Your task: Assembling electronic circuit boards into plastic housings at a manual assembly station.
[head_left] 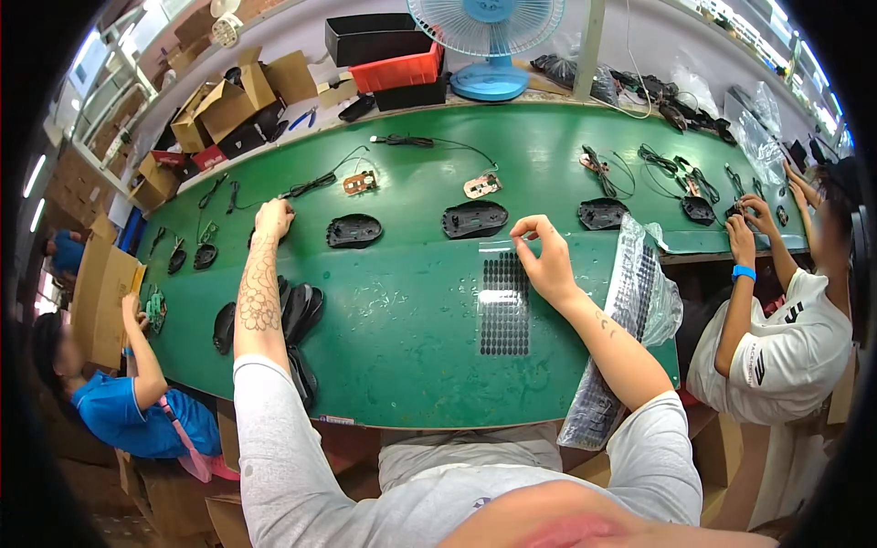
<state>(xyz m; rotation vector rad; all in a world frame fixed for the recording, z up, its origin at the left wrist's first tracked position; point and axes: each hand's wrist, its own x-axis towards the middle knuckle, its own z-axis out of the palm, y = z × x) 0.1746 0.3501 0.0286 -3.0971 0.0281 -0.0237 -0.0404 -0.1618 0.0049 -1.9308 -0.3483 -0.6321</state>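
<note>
My left hand (272,221) reaches far out on the left, fingers curled down over a dark shell that is mostly hidden beneath it. My right hand (545,259) hovers at the upper right corner of a clear sheet of small black oval pads (504,310). Its thumb and index finger are pinched together; anything between them is too small to make out. Just beyond it lies an open black computer mouse shell (475,219), and another mouse shell (354,230) sits between my hands. Copper-coloured circuit boards (360,183) with black cables rest behind the shells.
Black mouse covers (301,312) are grouped beside my left forearm. A plastic-wrapped stack of pad sheets (621,320) lies under my right forearm. Across the green table (411,365) stand a blue fan (490,80) and bins (396,69). Co-workers sit at both sides.
</note>
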